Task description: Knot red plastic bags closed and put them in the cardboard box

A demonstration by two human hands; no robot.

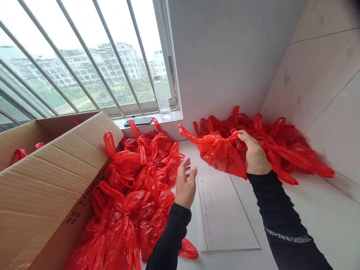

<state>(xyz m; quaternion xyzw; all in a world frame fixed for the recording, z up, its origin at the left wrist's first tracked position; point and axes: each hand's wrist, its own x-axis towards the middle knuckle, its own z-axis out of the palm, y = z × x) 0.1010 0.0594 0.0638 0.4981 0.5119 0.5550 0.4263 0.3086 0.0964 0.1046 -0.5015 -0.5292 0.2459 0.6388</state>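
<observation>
My right hand (255, 153) grips a knotted red plastic bag (218, 150) near its top and holds it up over the white surface. One loose handle of this bag sticks out to the left. My left hand (186, 184) is raised with nothing in it, its fingers apart and slightly curled. It is beside a heap of tied red plastic bags (126, 210) on the left. Behind my right hand lies a second pile of red plastic bags (289, 142) along the wall. What the bags contain cannot be made out.
An open cardboard box (56, 165) with red bags inside stands at the left. A printed white sheet or board (227, 213) lies between my arms. On the sill of the barred window are a clear plastic bottle (162, 99) and a dark phone (139, 121). Walls close the back and right.
</observation>
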